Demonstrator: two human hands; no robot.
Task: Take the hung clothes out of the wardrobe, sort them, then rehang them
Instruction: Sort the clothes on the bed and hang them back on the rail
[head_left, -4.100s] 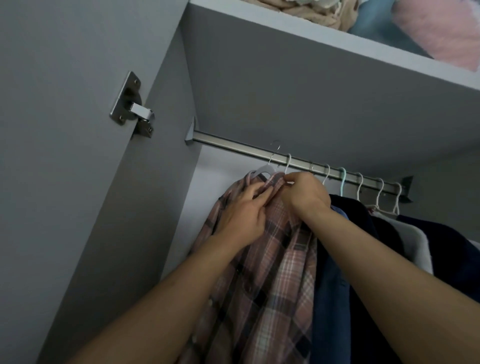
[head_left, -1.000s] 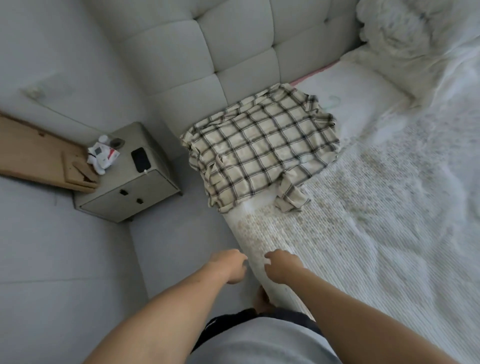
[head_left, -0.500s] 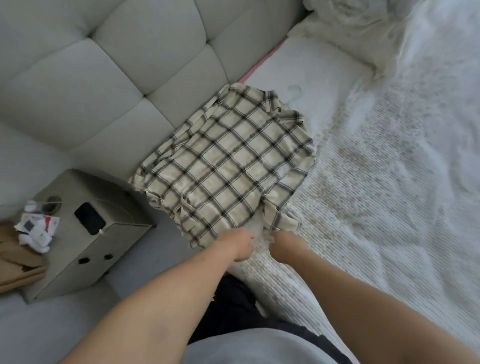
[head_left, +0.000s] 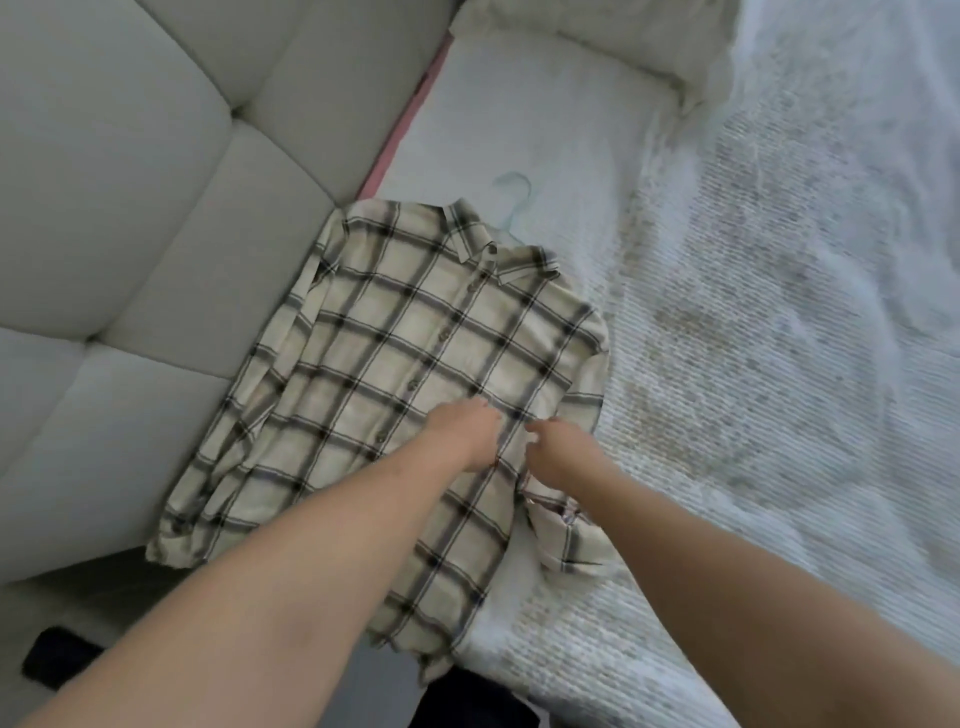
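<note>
Head view. A cream plaid shirt (head_left: 415, 374) lies front-up on the bed (head_left: 753, 364), collar toward the padded headboard (head_left: 156, 182), apparently spread flat for sorting. A pale hanger (head_left: 511, 205) pokes out just beyond the shirt's collar. Both arms reach over the shirt's lower front; the left hand (head_left: 467, 434) and right hand (head_left: 558, 449) hover close together there, fingers loosely curled. Whether they pinch the cloth cannot be told.

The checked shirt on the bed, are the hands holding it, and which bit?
Both the left hand and the right hand are over the middle front of the checked shirt, near its button strip. The picture is too blurry to tell if either grips the cloth.
</note>
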